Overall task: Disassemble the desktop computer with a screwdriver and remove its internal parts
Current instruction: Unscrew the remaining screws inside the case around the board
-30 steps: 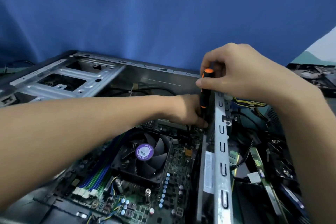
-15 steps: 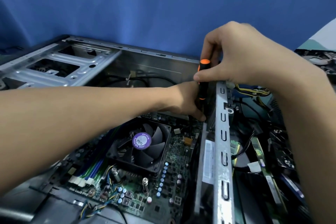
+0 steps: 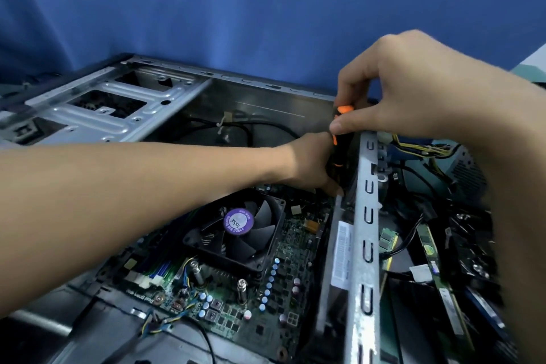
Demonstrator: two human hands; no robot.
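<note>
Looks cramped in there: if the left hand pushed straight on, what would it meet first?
Likely the black-and-orange screwdriver, which the left hand seems to touch; the grey metal rail stands just beyond.

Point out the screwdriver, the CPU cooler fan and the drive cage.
screwdriver (image 3: 339,156): head view, on the middle of its black handle.
CPU cooler fan (image 3: 238,221): head view, on the purple hub sticker.
drive cage (image 3: 94,121): head view, on its silver top plate.

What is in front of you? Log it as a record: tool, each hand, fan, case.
tool: screwdriver, black and orange handle, upright beside the metal rail, tip hidden
right hand: pinches the handle's top
left hand: against the lower handle, grip hidden
fan: black, purple label, on the motherboard
case: open, lying on its side
</note>
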